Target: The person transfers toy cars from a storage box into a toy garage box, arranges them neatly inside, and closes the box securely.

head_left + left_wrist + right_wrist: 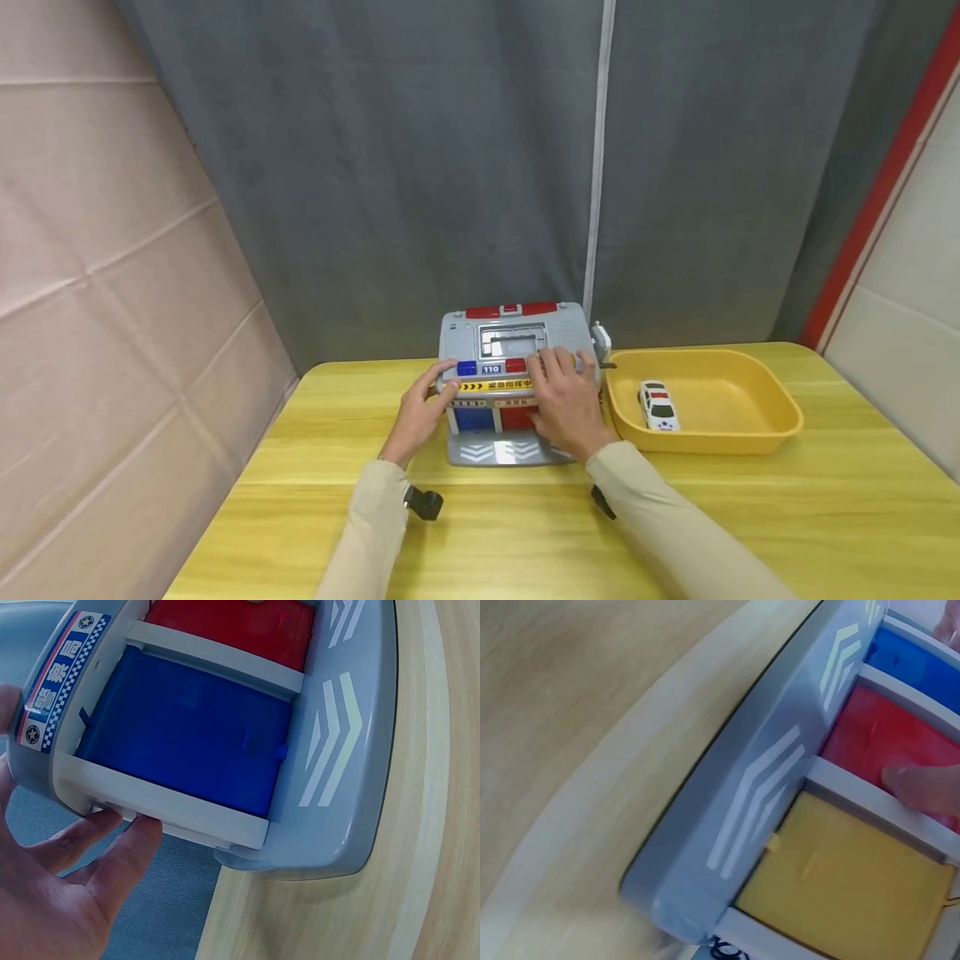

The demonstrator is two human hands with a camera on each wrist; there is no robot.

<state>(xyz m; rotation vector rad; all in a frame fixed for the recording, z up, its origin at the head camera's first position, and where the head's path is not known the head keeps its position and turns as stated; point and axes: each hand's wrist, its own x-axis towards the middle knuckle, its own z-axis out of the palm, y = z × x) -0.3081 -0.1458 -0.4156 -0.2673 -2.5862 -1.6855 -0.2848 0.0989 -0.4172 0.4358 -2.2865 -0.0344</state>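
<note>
A grey toy police station garage point(459, 337) stands on the table, with a blue door point(187, 727), a red door point(870, 727) and a yellow door point(847, 877) in its front. All these doors look closed. At the garage's left end, my left hand point(416, 417) grips the side, the fingertips against the wall below the roof. My right hand point(567, 407) holds the roof's front edge towards the right, fingers on top. Its thumb point(922, 787) lies at the red door. In the head view the right hand covers the yellow door.
Right of the garage is a yellow tray point(776, 417) with a white toy police car point(660, 407) inside. A grey curtain point(390, 208) hangs behind the wooden table point(300, 492). Some thin black cord point(726, 949) shows by the garage's right end.
</note>
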